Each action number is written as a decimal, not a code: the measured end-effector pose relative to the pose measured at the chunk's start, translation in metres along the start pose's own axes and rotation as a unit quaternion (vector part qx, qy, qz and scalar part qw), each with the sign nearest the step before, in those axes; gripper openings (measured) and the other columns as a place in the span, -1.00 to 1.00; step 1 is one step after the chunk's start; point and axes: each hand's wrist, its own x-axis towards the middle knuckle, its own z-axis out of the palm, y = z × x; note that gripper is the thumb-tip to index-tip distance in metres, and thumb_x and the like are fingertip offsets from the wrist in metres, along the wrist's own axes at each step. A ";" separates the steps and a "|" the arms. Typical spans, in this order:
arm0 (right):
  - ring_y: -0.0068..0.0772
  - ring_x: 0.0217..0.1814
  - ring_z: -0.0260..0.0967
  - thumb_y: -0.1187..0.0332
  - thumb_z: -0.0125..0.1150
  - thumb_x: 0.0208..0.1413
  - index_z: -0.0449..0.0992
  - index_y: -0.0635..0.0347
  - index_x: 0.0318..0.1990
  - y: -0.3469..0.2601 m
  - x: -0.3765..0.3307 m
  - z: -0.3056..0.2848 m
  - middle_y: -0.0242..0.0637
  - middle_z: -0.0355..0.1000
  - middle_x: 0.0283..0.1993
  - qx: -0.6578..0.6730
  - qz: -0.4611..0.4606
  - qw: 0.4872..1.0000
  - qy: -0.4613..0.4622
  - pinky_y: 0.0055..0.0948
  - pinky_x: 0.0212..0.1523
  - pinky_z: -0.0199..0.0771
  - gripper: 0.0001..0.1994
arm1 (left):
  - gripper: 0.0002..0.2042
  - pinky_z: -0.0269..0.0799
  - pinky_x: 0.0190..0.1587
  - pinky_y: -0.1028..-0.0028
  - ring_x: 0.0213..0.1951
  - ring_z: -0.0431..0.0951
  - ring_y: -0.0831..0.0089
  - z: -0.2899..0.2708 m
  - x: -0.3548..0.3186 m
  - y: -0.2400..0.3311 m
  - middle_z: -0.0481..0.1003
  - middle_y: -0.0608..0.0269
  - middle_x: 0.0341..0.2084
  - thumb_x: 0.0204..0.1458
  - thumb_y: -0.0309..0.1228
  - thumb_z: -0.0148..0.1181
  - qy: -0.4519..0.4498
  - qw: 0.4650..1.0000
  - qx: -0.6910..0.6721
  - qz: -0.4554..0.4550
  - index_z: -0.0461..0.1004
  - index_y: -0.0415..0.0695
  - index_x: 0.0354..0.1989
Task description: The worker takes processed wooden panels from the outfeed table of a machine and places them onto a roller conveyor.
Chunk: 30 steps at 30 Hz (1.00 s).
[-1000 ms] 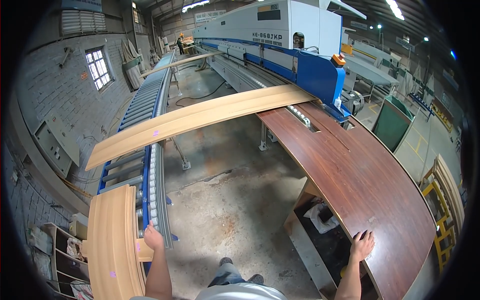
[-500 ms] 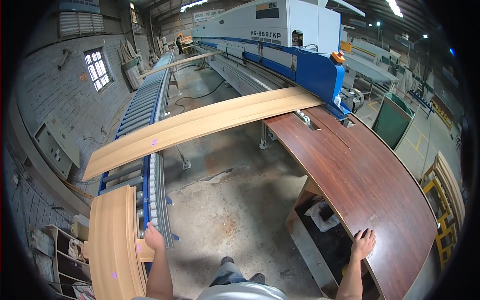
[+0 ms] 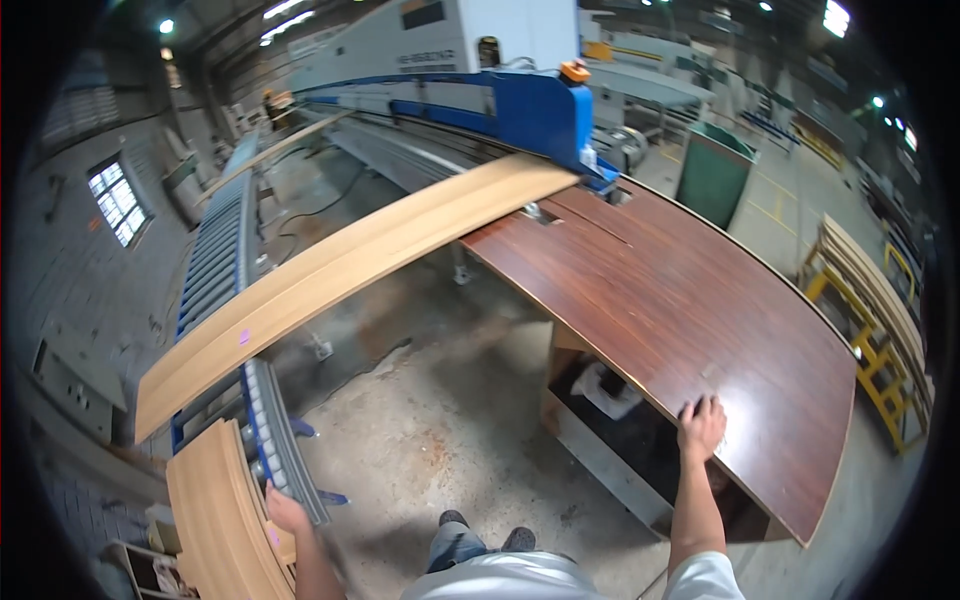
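My right hand rests on the near left edge of a glossy red-brown tabletop, its fingers spread over the surface. Nothing is held in it. On the other side, my left hand is beside a stack of light wood panels, next to the roller rail. Most of its fingers are hidden or blurred, so its grip does not show. A long light wood board with a small pink tag spans from the roller conveyor to the tabletop's far end, by the machine.
A long white and blue machine with an orange-topped button stands ahead. A green bin and a yellow rack holding boards are at the right. Under the tabletop is an open shelf with a white bag. Concrete floor lies between.
My view has turned to the right, so the scene sits further left. My right hand stays on the tabletop edge and my left hand stays by the panel stack.
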 end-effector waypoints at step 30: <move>-0.01 0.30 0.12 0.09 0.09 0.08 0.39 0.22 0.10 -0.027 0.013 0.021 -0.03 0.22 0.26 -0.073 0.122 0.988 -0.066 -0.06 0.30 0.00 -0.50 | -0.17 0.34 0.12 0.29 0.10 0.37 0.14 0.186 0.068 0.217 0.22 -0.04 0.20 0.06 0.05 0.09 -0.362 0.666 -0.548 -0.355 -0.10 -0.21 0.35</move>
